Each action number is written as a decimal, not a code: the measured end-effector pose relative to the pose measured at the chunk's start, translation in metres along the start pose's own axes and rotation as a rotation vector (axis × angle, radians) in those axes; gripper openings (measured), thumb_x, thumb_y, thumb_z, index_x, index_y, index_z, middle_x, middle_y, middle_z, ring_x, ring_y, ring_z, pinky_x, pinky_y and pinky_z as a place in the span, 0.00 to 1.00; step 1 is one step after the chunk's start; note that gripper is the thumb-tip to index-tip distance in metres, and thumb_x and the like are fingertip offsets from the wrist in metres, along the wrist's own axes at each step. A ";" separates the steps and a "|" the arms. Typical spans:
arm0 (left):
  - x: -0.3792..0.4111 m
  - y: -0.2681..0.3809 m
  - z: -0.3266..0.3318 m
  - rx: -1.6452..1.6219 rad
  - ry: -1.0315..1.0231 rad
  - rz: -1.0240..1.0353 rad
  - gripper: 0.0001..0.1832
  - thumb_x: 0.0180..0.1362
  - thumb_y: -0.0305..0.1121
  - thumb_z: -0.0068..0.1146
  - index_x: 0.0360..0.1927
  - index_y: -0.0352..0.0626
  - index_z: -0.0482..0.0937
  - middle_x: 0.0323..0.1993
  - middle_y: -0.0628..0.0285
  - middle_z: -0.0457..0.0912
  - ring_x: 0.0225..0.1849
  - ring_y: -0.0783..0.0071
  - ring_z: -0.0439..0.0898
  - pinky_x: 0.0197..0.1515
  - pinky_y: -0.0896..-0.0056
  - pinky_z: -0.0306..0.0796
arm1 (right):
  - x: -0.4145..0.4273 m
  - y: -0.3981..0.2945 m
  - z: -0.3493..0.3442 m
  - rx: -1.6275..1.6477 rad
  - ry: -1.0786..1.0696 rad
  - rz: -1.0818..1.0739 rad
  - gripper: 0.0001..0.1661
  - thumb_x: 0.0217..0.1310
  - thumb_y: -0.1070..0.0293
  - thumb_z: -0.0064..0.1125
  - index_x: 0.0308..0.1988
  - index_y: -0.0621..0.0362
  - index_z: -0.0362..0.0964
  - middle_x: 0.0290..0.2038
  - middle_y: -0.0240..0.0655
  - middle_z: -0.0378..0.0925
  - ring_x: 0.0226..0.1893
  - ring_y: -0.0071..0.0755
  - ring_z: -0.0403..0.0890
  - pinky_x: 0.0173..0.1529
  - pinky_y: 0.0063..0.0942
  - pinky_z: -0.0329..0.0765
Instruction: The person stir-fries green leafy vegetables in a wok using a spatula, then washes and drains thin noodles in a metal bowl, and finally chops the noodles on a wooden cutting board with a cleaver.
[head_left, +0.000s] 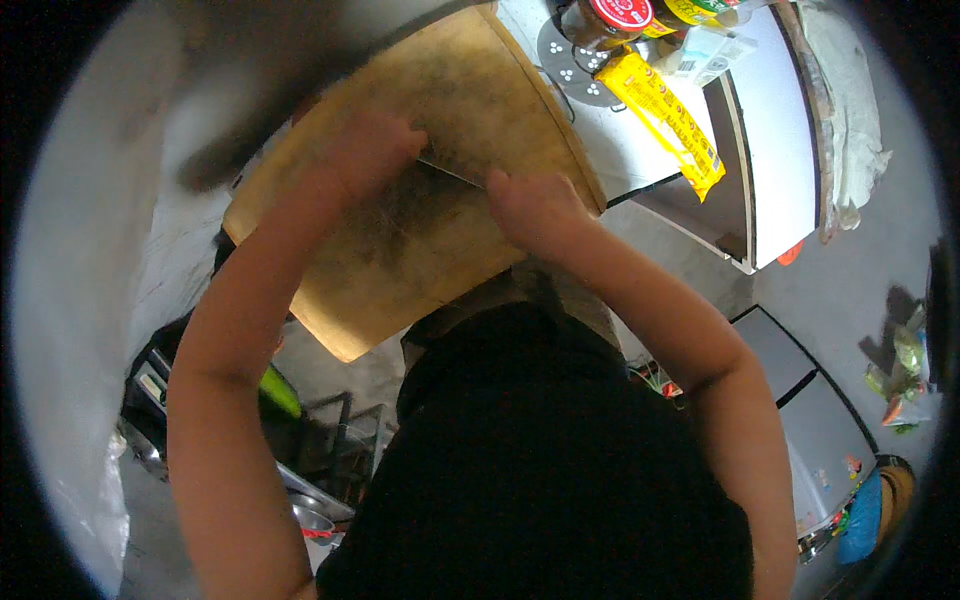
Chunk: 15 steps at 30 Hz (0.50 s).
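A large wooden board (465, 97) with dark smudges lies before me. Over its middle, a thin, pale, straight object (450, 172) runs between my two hands; whether it is a strand, a rod or a blade's edge cannot be told. My left hand (379, 150), blurred, is closed at its upper left end. At the other end, near the board's right edge, my right hand (536, 206) has its fingers curled around it. Both grips are partly hidden by the backs of the hands.
Right of the board, a yellow packet (664, 120) lies near jars with red (622, 13) and yellow-green labels, over a grey perforated mat (574, 64). An open drawer or compartment (731, 165) is beyond. Below left are a metal rack (360, 435) and bowls (311, 514). A blurred dark shape covers the upper left.
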<state>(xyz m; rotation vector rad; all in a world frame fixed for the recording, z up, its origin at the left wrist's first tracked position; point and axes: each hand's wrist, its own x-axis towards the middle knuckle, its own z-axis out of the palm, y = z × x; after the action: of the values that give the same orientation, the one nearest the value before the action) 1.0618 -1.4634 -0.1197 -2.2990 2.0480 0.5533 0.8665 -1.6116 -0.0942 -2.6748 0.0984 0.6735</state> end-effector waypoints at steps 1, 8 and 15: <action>0.001 -0.001 0.004 0.012 -0.017 -0.014 0.06 0.53 0.30 0.50 0.31 0.46 0.80 0.31 0.53 0.79 0.38 0.53 0.81 0.38 0.55 0.74 | 0.000 0.000 -0.001 0.007 0.007 -0.012 0.10 0.57 0.68 0.47 0.39 0.60 0.66 0.28 0.49 0.80 0.29 0.54 0.82 0.31 0.48 0.78; 0.004 0.002 0.016 0.046 -0.048 -0.061 0.05 0.53 0.31 0.50 0.28 0.46 0.78 0.29 0.55 0.79 0.37 0.54 0.81 0.37 0.54 0.75 | 0.005 0.003 0.005 0.011 -0.057 -0.029 0.11 0.55 0.68 0.50 0.38 0.62 0.67 0.28 0.48 0.80 0.29 0.51 0.83 0.32 0.47 0.78; -0.009 0.004 0.016 0.010 0.148 -0.029 0.05 0.52 0.30 0.50 0.29 0.45 0.78 0.29 0.56 0.80 0.37 0.54 0.82 0.37 0.55 0.76 | 0.013 -0.004 0.002 0.094 -0.181 0.061 0.14 0.54 0.69 0.50 0.42 0.62 0.68 0.29 0.49 0.80 0.31 0.51 0.83 0.33 0.46 0.78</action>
<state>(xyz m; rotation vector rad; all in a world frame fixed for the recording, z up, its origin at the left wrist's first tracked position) 1.0530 -1.4519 -0.1319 -2.4279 2.0689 0.3818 0.8773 -1.6069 -0.1002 -2.5177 0.1587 0.9036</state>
